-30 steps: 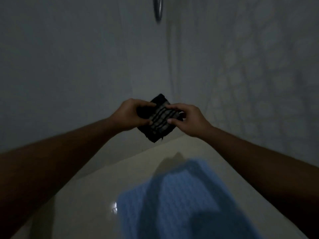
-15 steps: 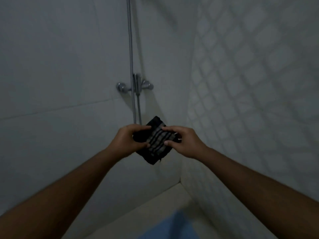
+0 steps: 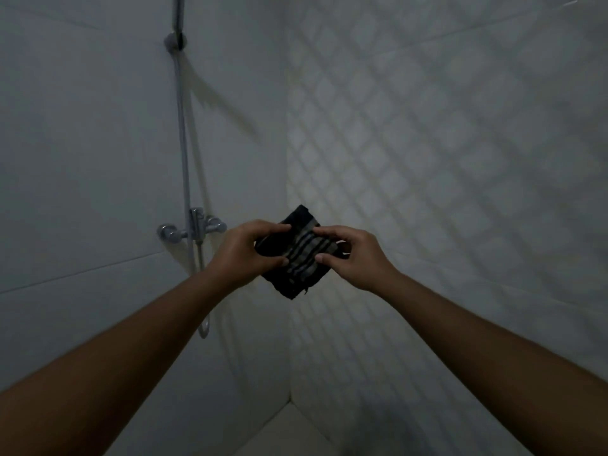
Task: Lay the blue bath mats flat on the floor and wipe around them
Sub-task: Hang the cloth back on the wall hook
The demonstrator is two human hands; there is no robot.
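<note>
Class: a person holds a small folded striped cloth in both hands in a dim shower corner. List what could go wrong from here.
1. The cloth is pinched only by the fingertips of the left hand and right hand; it may slip and fall.
2. The light is dim, so dirt on the floor could be missed in wiping.
3. The tap juts out near the left hand; bending down might bump it.

Striped woven cloth (image 3: 297, 255), matt; chrome-metal mixer (image 3: 194, 227), glossy; smooth tiles (image 3: 82, 159) behind mixer, diamond-relief tiles (image 3: 427, 143) to its rt.
</note>
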